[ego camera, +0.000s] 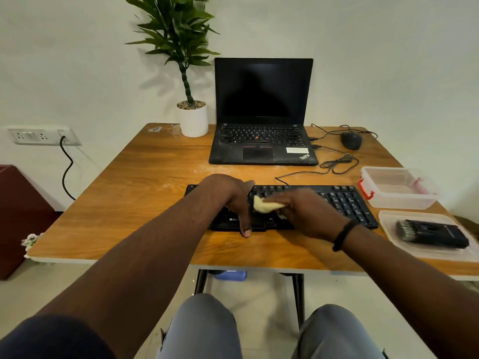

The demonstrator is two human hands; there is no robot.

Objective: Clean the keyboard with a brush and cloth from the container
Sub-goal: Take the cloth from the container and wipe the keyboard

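From the head camera, a black keyboard (337, 200) lies across the near middle of a wooden table (134, 182), its cable running back toward an open laptop (263, 112) with a dark screen. The left hand (233, 200) rests flat on the left half of the keyboard, fingers spread and loosely extended, its thumb reaching over the front edge onto the table; it holds nothing. The right hand (308, 216) is curled over the middle keys and pinches a small pale yellow cloth (263, 204), which is pressed onto the keys just beside the left hand; the hand looks slightly blurred. A dark band (343, 235) circles the right wrist. To the right of the keyboard stands a clear container (399, 200) with red clips, near the table's right edge. In front of it lies its clear lid (388, 224), and a black brush (431, 233) lies on the lid, bristles pointing left. Behind, a mouse (351, 140) sits to the right of the laptop and a potted plant (193, 117) to its left. A wall socket (41, 136) with a black cord is at the far left.
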